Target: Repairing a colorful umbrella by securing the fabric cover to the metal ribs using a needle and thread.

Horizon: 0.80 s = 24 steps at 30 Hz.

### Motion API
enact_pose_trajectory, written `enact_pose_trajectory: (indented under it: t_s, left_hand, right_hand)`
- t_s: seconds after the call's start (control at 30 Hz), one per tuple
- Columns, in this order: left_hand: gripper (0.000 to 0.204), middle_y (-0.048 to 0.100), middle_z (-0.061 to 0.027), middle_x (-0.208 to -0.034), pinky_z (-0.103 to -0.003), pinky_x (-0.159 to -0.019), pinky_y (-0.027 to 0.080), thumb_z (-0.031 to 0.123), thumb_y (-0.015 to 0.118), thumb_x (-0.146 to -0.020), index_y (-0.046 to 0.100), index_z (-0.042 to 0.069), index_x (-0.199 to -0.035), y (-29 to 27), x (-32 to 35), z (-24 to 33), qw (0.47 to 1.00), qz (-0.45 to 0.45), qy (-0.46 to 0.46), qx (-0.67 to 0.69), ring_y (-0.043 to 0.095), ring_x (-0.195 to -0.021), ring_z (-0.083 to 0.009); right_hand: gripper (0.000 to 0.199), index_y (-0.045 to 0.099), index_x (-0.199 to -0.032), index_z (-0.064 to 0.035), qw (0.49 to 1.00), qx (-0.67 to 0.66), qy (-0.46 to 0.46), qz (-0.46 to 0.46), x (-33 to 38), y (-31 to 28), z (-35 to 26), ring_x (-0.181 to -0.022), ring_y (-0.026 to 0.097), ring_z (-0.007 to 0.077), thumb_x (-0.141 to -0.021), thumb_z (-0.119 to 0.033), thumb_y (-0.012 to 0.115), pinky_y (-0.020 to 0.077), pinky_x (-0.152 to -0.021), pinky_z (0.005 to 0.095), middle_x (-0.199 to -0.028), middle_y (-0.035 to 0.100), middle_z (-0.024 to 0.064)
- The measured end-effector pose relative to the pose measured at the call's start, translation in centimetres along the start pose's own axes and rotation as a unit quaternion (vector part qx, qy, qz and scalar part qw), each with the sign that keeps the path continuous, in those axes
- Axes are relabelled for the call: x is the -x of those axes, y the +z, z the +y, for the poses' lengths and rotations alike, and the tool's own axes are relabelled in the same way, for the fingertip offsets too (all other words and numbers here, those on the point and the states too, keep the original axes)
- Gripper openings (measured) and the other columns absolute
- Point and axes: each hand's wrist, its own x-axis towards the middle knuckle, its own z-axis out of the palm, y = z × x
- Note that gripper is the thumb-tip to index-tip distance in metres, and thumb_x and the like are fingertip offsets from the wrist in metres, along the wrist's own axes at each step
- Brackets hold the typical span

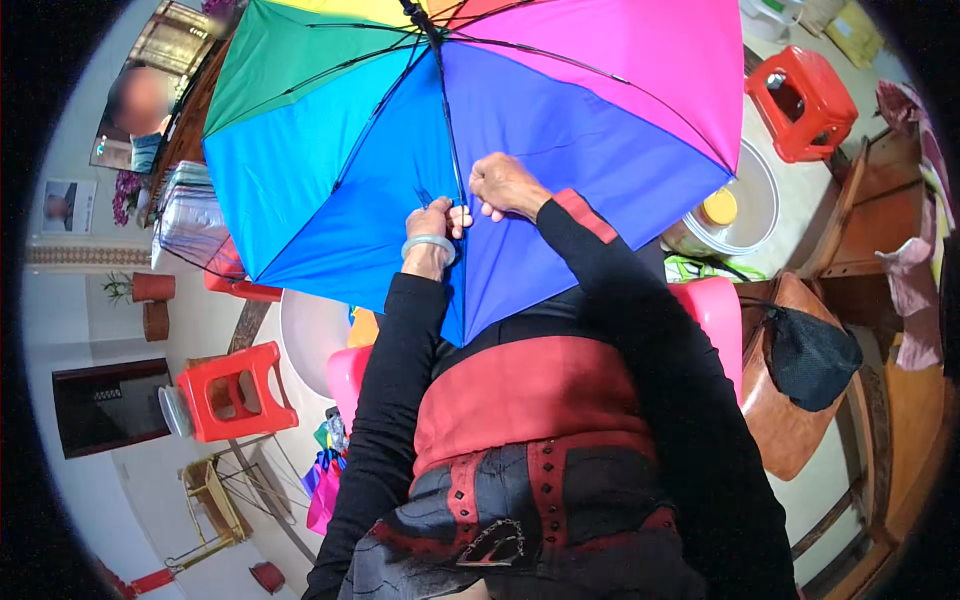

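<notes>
A rainbow-coloured umbrella [560, 110] lies spread open before me, its inner side with the dark ribs facing me. The dark hub and shaft [420, 18] are at the top edge of the view. My left hand [432, 222], with a pale bangle at the wrist, is closed around an umbrella rib [450, 130] where the blue and purple panels meet. Just right of that rib, my right hand [505, 187] is raised over the purple panel with its fingers pinched together. Whatever those fingers hold, if anything, is too small to make out.
Red plastic stools stand at the right [803, 103] and left [237, 392]. A large basin [765, 190] with a yellow-lidded item is beyond my right arm. A black mesh bag [815, 355] lies on a brown seat. Folded colourful cloth [325, 490] sits by my left forearm.
</notes>
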Motion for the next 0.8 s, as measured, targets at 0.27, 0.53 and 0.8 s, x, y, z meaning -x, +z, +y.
enact_pose_trajectory:
  t_s: [0.27, 0.53, 0.8]
  left_hand:
    - [0.015, 0.059, -0.0096, -0.065, -0.024, -0.037, 0.036, 0.012, 0.050, -0.084, 0.054, -0.001, -0.077, -0.4, -0.1, 0.5, 0.997, -0.048, -0.013, -0.055, 0.053, -0.048, -0.0162]
    - [0.012, 0.058, -0.0123, -0.064, -0.023, -0.033, 0.036, 0.010, 0.051, -0.083, 0.052, -0.001, -0.079, -0.5, -0.6, -0.2, 0.998, -0.045, 0.004, -0.032, 0.055, -0.047, -0.0170]
    - [0.021, 0.057, -0.0122, -0.060, -0.025, -0.031, 0.035, 0.019, 0.052, -0.083, 0.050, -0.002, -0.078, 0.6, 0.1, -0.4, 0.999, 0.018, 0.016, -0.027, 0.054, -0.043, -0.0172]
  right_hand:
    - [0.019, 0.060, -0.071, 0.0017, 0.998, 0.048, -0.042, -0.016, -0.2, 0.6, 0.2, -0.052, 0.062, 0.0233, -0.077, -0.009, 0.046, 0.0503, -0.048, 0.0346, -0.063, 0.062, 0.0156]
    - [0.019, 0.062, -0.075, 0.0004, 0.944, 0.289, -0.147, 0.065, -1.3, 1.8, 0.4, -0.077, 0.061, 0.0350, -0.075, -0.011, 0.047, 0.0491, -0.064, 0.0447, -0.081, 0.061, 0.0213]
    - [0.011, 0.049, -0.084, 0.0019, 0.967, -0.251, -0.034, 0.024, 0.0, -6.6, -8.0, -0.064, 0.061, 0.0234, -0.081, -0.007, 0.044, 0.0527, -0.052, 0.0314, -0.078, 0.058, 0.0160]
